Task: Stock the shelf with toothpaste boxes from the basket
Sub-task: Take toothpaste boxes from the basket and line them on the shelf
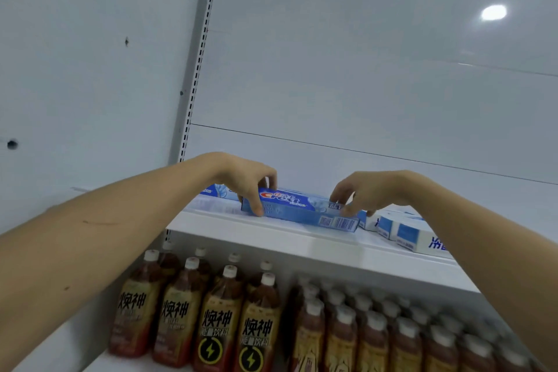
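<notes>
Now both bare hands reach up to the white shelf (pixel 271 238) and hold one blue toothpaste box (pixel 302 211) that lies flat on its front part, with its long side running from about 9 o'clock to 3 o'clock. The left hand (pixel 244 183) pinches the left end of this box: the thumb (pixel 256 208) presses on the front face and the other fingers curl over the top edge. The right hand (pixel 367 190) pinches the right end in the same way, with its fingers curled down on the top and the thumb near the front corner. Behind the left hand, at about 10 o'clock from the held box, another blue box (pixel 216 191) lies on the same shelf, partly hidden by the hand. At 3 o'clock from the held box, just beside its right end, several white and blue boxes (pixel 404 232) lie close together, partly covered by the right forearm. Below the shelf, at 6 o'clock, many brown drink bottles (pixel 217 314) with white caps stand upright in rows. A slotted metal upright (pixel 199 57) rises at 11 o'clock. The basket is not in view.
</notes>
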### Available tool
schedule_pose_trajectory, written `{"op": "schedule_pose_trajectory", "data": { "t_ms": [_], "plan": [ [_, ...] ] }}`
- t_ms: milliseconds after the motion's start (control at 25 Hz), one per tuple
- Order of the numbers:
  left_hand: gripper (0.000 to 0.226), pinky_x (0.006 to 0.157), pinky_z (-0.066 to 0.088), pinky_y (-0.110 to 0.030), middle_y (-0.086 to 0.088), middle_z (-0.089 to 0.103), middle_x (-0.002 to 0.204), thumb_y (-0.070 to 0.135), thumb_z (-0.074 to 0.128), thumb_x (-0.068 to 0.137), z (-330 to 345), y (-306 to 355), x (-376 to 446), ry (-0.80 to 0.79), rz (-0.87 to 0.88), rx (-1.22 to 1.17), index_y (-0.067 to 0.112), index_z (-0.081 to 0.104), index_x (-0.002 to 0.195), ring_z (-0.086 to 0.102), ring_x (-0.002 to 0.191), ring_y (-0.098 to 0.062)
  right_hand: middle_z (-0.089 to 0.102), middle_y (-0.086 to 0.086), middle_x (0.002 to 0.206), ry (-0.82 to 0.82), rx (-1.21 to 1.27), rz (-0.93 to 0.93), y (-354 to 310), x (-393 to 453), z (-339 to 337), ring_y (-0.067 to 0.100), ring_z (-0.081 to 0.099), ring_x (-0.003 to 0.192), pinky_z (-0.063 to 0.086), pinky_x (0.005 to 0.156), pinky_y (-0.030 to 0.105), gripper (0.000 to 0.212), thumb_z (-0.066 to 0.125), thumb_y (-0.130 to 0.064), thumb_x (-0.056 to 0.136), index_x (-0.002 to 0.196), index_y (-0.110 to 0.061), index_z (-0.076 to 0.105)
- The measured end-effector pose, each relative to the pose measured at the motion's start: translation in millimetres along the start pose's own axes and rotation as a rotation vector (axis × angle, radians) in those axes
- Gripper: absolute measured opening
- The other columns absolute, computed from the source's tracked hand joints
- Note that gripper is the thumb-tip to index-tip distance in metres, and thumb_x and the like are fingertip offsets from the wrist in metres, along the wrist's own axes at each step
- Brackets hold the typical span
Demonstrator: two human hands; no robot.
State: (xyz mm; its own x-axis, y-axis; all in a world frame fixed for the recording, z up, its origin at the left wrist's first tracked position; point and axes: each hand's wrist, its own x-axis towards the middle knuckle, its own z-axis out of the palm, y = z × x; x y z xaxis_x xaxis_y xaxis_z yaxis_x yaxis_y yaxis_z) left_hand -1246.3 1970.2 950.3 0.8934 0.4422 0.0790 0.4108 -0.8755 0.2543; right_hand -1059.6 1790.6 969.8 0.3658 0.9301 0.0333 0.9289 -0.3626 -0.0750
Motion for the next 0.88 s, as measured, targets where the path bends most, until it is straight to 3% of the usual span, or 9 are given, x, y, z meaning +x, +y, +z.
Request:
{"op": "schedule_pose_trajectory", "data": {
  "t_ms": [80, 160, 240, 360, 440, 560, 680, 760, 880],
  "plan": [
    [0.052, 0.084, 0.055, -0.030, 0.007, 0.059, 0.105, 0.023, 0.083, 0.076, 1, 5, -1, 0.040, 0.012, -0.008, 0.024, 0.044, 0.110, 0.062, 0.091, -0.012, 0.062, -0.003, 0.121, 0.026, -0.015, -0.002, 7, -5, -1, 0.022, 0.062, 0.108, 0.056, 0.079, 0.028, 0.032, 0.067, -0.019, 0.088, 0.119, -0.026, 0.060],
    [0.047, 0.082, 0.057, -0.031, 0.004, 0.062, 0.110, 0.027, 0.083, 0.076, -2, 6, -1, 0.003, 0.023, -0.108, 0.024, 0.048, 0.108, 0.063, 0.097, -0.017, 0.063, -0.001, 0.118, 0.003, 0.008, 0.027, 13, -7, -2, 0.023, 0.064, 0.103, 0.056, 0.080, 0.031, 0.029, 0.074, -0.018, 0.083, 0.105, -0.029, 0.058],
    [0.040, 0.076, 0.059, -0.030, 0.000, 0.062, 0.115, 0.025, 0.080, 0.079, -8, 6, -2, -0.061, 0.023, -0.181, 0.023, 0.053, 0.108, 0.063, 0.103, -0.020, 0.063, 0.001, 0.115, -0.013, 0.045, 0.024, 16, -7, 0, 0.021, 0.064, 0.096, 0.056, 0.072, 0.028, 0.031, 0.077, -0.015, 0.081, 0.100, -0.026, 0.055],
    [0.041, 0.076, 0.059, -0.029, 0.002, 0.062, 0.114, 0.023, 0.080, 0.079, -12, 3, 4, -0.040, 0.044, -0.075, 0.022, 0.055, 0.112, 0.063, 0.103, -0.020, 0.064, 0.002, 0.113, 0.009, 0.044, 0.024, 14, -9, 0, 0.017, 0.064, 0.086, 0.056, 0.065, 0.026, 0.035, 0.078, -0.018, 0.081, 0.106, -0.021, 0.054],
    [0.049, 0.089, 0.056, -0.034, 0.005, 0.060, 0.115, 0.029, 0.082, 0.077, -9, 1, 12, 0.022, 0.054, 0.011, 0.027, 0.053, 0.117, 0.059, 0.109, -0.019, 0.063, 0.003, 0.112, 0.030, 0.012, 0.043, 12, -6, 2, 0.016, 0.065, 0.078, 0.057, 0.062, 0.026, 0.043, 0.078, -0.021, 0.081, 0.114, -0.020, 0.051],
    [0.070, 0.108, 0.041, -0.043, 0.006, 0.048, 0.137, 0.041, 0.082, 0.075, -6, -4, 27, 0.063, 0.039, 0.120, 0.035, 0.045, 0.135, 0.046, 0.126, -0.019, 0.064, 0.008, 0.112, 0.057, -0.044, 0.081, 13, 8, 14, 0.023, 0.072, 0.074, 0.061, 0.070, 0.035, 0.048, 0.075, -0.022, 0.083, 0.121, -0.021, 0.046],
    [0.076, 0.110, 0.038, -0.046, 0.006, 0.041, 0.147, 0.045, 0.076, 0.079, -1, -16, 45, 0.035, 0.011, 0.212, 0.038, 0.039, 0.145, 0.043, 0.131, -0.021, 0.062, 0.004, 0.119, 0.095, -0.169, 0.107, 14, 27, 21, 0.024, 0.074, 0.081, 0.055, 0.080, 0.035, 0.050, 0.069, -0.027, 0.085, 0.129, -0.026, 0.044],
    [0.073, 0.110, 0.038, -0.044, 0.005, 0.046, 0.146, 0.045, 0.072, 0.083, 3, -25, 59, -0.006, 0.015, 0.242, 0.036, 0.038, 0.147, 0.046, 0.128, -0.020, 0.059, 0.002, 0.124, 0.086, -0.216, 0.120, 14, 39, 22, 0.024, 0.071, 0.093, 0.048, 0.081, 0.031, 0.052, 0.066, -0.029, 0.087, 0.134, -0.026, 0.044],
    [0.070, 0.109, 0.037, -0.041, 0.006, 0.049, 0.143, 0.044, 0.069, 0.087, 5, -32, 78, -0.013, 0.026, 0.271, 0.034, 0.038, 0.149, 0.047, 0.126, -0.019, 0.053, 0.003, 0.131, 0.076, -0.234, 0.138, 15, 60, 26, 0.024, 0.068, 0.091, 0.048, 0.081, 0.032, 0.050, 0.063, -0.024, 0.090, 0.137, -0.023, 0.044]
  ]
}}
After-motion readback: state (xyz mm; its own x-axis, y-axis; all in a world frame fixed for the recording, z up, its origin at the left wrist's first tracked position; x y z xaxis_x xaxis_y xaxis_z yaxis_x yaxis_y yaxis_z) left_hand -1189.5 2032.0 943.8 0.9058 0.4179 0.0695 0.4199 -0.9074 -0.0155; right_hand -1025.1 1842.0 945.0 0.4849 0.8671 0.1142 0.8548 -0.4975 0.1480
